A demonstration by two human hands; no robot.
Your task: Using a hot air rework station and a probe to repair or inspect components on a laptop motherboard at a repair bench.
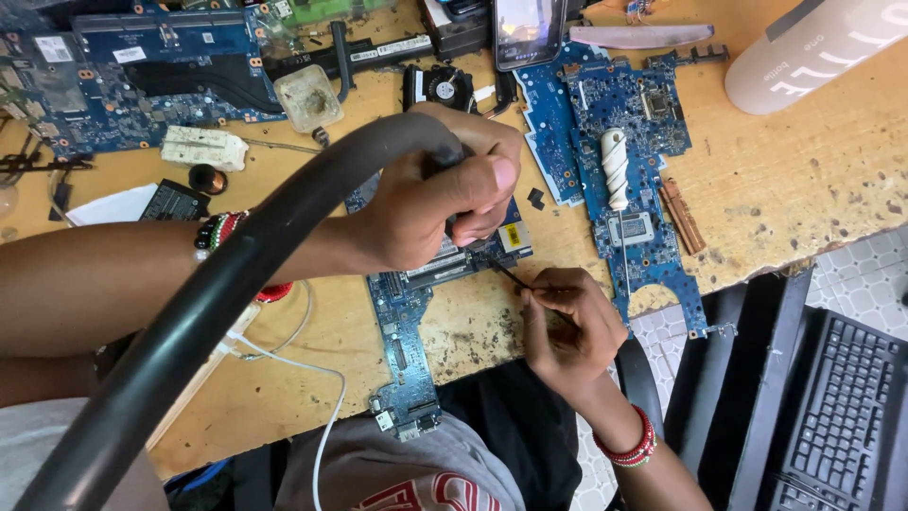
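Blue laptop board (407,312) lies flat on the wooden bench (804,180), its lower end hanging over the bench's near edge toward my lap. L hand (435,194) is clamped around a black hot-air handle (445,156) w/ a thick black hose (208,303) sweeping off to the left; nozzle points down at the board's upper part, tip hidden under my fingers. R hand (567,326) sits just right of the board, fingers pinched shut on thin black tweezers (515,277), tip touching the board near the nozzle.

Risks, as I judge: hose is stiff & heavy, could drag the nozzle off spot & cook nearby parts. Board overhang means tweezer pressure may tip it. Second blue board (624,161), right of the first, w/ a white roll (615,166) on it, is close enough to catch stray heat. White cable (303,369) left of the board could snag my arm.
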